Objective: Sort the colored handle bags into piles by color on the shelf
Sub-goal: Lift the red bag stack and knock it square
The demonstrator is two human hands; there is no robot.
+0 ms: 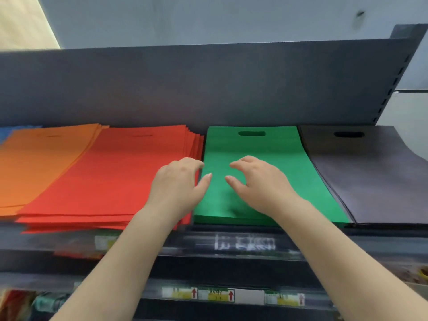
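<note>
head view: green bag pile [266, 158] lies directly under both hands on the shelf [208, 89], long axis running away from the person. left hand [178, 184] over its left edge, right hand [257, 181] over its middle, both loosely curled, holding nothing.

We see a bright, even light from above, with only soft shadows under the hands [234, 181]. The price labels [245, 243] at six o'clock are smeared by motion blur. The wide lens bends the shelf [208, 89] edges towards three o'clock.
</note>
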